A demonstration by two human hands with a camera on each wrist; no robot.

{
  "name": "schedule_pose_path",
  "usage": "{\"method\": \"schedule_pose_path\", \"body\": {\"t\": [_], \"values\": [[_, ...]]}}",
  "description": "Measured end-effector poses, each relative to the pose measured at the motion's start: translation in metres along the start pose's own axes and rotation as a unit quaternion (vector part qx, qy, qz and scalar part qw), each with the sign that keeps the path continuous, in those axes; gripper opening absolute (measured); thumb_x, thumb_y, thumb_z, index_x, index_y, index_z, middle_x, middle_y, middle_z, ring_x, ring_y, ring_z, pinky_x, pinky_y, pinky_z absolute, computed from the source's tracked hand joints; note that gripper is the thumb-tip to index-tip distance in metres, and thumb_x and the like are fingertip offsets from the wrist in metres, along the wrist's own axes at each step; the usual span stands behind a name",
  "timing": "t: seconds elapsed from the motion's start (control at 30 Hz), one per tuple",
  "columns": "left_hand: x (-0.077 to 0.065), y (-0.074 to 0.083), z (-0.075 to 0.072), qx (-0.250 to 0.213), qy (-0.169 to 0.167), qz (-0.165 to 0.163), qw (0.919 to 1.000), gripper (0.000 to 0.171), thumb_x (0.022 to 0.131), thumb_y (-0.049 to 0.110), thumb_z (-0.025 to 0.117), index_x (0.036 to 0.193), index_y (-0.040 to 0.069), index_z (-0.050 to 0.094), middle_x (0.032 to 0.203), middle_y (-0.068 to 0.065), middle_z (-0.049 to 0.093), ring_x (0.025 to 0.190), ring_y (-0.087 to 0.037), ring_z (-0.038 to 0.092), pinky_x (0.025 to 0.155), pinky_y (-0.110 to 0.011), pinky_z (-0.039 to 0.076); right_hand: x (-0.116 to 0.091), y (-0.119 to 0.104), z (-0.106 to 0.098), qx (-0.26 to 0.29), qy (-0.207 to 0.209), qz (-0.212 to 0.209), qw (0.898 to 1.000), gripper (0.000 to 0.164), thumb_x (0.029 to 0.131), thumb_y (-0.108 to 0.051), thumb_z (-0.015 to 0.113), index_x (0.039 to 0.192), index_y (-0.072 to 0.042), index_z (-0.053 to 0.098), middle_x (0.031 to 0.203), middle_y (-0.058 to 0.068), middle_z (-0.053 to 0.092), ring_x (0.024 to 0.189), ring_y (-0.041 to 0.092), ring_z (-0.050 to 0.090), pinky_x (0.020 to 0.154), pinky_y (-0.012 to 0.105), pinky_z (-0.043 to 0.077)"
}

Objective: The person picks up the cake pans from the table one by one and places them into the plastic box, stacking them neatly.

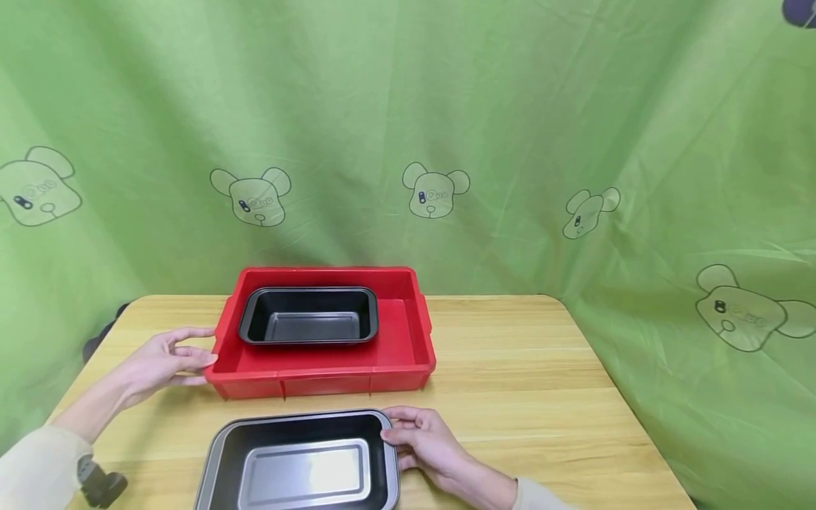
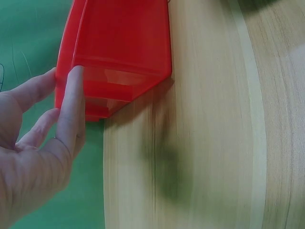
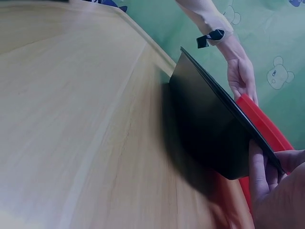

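A dark loaf pan (image 1: 306, 473) with a grey rim is raised off the table in front of the red tray. My right hand (image 1: 427, 450) pinches its right rim, thumb on top and fingers beneath. In the right wrist view, the pan's dark underside (image 3: 205, 121) faces the table. My left hand (image 1: 162, 365) holds the left rim of the red tray (image 1: 398, 340). Seen from the left wrist, the fingers (image 2: 71, 102) lie along the outside of the tray's lip. Inside the tray, toward its left, sits a second dark loaf pan (image 1: 312, 326).
The tray stands near the back edge of a light wooden table (image 1: 523, 397). A green curtain (image 1: 357, 127) printed with bear heads hangs behind and at the sides. Something dark (image 1: 102, 333) shows beyond the table's left edge.
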State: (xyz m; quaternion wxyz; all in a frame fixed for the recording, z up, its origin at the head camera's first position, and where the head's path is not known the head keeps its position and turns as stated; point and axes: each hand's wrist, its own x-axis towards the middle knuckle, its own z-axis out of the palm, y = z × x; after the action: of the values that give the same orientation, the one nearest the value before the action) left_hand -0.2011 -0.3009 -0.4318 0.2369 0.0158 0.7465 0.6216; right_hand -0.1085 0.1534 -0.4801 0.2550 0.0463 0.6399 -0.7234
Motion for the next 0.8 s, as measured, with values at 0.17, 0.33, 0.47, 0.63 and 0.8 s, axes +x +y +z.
{"method": "schedule_pose_path", "body": {"t": [0.17,0.33,0.47,0.63,0.8], "values": [[0.000,0.000,0.000,-0.003,0.000,0.000,1.0000,0.085,0.102,0.011,0.069,0.163,-0.009,0.014,0.107,0.003,0.079,0.097,-0.012,0.078,0.089,-0.034,0.067,-0.004,-0.002,-0.009,0.002,-0.001,-0.003,1.000,0.046,0.093,-0.003,0.071,0.138,0.005,0.062,0.091,-0.004,0.076,0.074,0.007,0.073,0.059,0.024,0.063],[0.000,0.000,0.001,-0.004,0.001,-0.001,1.0000,0.084,0.102,0.011,0.069,0.164,-0.008,0.015,0.106,0.003,0.079,0.097,-0.012,0.078,0.090,-0.034,0.067,-0.009,-0.003,-0.018,0.004,-0.002,-0.007,1.000,0.047,0.094,-0.002,0.071,0.139,0.006,0.061,0.091,-0.005,0.075,0.074,0.006,0.073,0.058,0.024,0.063],[0.000,0.000,0.001,-0.005,0.002,-0.002,1.0000,0.084,0.102,0.011,0.069,0.164,-0.007,0.016,0.106,0.003,0.079,0.096,-0.012,0.078,0.090,-0.035,0.067,-0.013,-0.005,-0.025,0.005,-0.001,-0.009,1.000,0.047,0.094,-0.002,0.071,0.139,0.006,0.060,0.091,-0.005,0.075,0.074,0.006,0.073,0.059,0.024,0.063],[0.000,0.000,0.000,0.001,0.002,-0.004,1.0000,0.083,0.102,0.013,0.069,0.164,-0.007,0.017,0.107,0.002,0.078,0.097,-0.013,0.077,0.091,-0.036,0.066,-0.017,-0.008,-0.034,-0.004,0.000,-0.013,1.000,0.046,0.093,-0.003,0.072,0.137,0.006,0.061,0.090,-0.006,0.073,0.072,0.004,0.071,0.057,0.021,0.061],[0.000,0.001,0.000,0.001,0.006,-0.009,0.9999,0.085,0.101,0.014,0.071,0.164,-0.006,0.017,0.108,0.002,0.079,0.098,-0.013,0.078,0.091,-0.036,0.066,-0.021,-0.012,-0.043,-0.014,0.006,-0.015,1.000,0.043,0.093,-0.003,0.073,0.134,0.003,0.064,0.089,-0.006,0.070,0.072,0.003,0.068,0.056,0.020,0.060]]}}
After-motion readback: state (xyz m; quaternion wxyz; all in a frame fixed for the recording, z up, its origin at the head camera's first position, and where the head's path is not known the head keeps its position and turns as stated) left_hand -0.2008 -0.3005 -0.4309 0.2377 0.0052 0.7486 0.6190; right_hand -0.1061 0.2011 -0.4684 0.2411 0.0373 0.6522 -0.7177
